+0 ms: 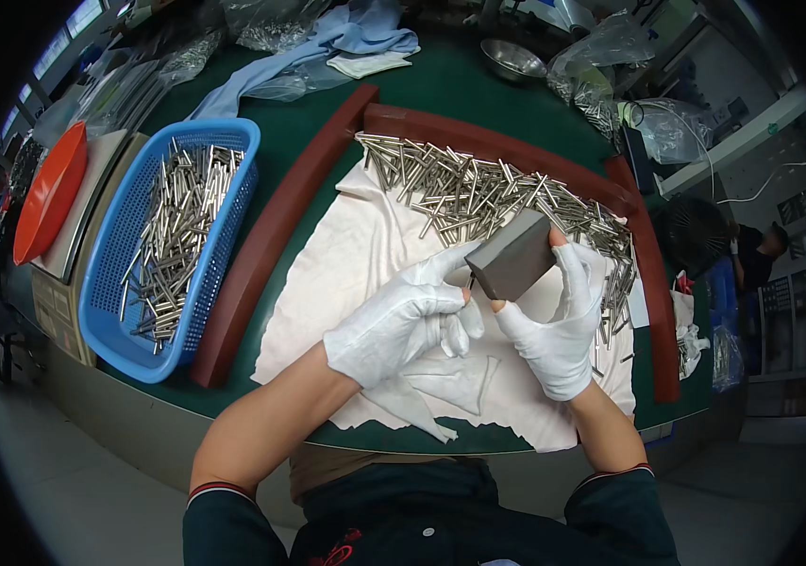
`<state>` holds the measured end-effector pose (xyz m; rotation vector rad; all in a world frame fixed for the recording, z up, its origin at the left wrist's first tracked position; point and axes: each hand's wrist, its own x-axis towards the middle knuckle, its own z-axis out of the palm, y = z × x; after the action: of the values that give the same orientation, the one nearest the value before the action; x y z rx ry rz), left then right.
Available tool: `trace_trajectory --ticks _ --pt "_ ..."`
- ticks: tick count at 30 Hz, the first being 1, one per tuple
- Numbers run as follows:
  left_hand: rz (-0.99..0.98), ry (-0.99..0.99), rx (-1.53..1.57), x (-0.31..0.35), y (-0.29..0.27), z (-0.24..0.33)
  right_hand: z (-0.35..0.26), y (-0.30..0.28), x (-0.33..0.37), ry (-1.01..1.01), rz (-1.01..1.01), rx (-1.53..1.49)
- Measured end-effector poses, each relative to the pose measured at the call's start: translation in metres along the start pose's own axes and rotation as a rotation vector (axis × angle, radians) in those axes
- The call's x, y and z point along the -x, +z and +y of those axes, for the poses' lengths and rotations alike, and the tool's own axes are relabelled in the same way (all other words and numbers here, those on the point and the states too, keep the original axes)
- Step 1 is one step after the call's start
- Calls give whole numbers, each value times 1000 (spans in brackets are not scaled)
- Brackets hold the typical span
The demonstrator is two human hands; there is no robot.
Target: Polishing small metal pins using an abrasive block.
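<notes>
A dark grey rectangular block (pixel 518 260) is held up, tilted, in my right hand (pixel 559 332), with thumb and fingers on its edges. My left hand (pixel 395 316) is closed beside the block's left end; a thin dark sliver shows between its thumb and forefinger, too small to name. Both hands wear white gloves with some bare fingertips. Beyond the block, a heap of short metal pins (pixel 469 184) lies on a pale pink cloth (pixel 313 292), with more pins along its right side. A loose white cloth piece (pixel 455 385) lies below my left hand.
Dark red bars (pixel 266 241) frame the cloth on the green table (pixel 294 113). To the left stand a blue basket (pixel 211 283) of metal pins and an orange-red tray (pixel 52 193). A blue cloth (pixel 327 42), metal bowl (pixel 513 60) and plastic bags (pixel 611 47) lie farther back.
</notes>
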<state>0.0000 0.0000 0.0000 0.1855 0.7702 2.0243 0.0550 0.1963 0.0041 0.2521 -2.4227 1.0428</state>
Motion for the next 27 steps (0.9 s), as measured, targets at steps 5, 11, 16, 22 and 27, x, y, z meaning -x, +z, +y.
trace_trajectory --ticks 5,11,16,22,27 --pt "29 45 75 1 0 -3 -5 3 -1 1 -11 33" --pt "20 60 48 1 0 -3 -5 2 -3 -66 26 14" --pt "-17 61 48 1 5 -1 -6 3 -1 -130 99 -32" --pt "3 33 29 -1 6 -1 -6 -1 -5 -161 68 140" --pt "-40 32 49 1 8 2 -3 -4 -7 -35 -24 -41"
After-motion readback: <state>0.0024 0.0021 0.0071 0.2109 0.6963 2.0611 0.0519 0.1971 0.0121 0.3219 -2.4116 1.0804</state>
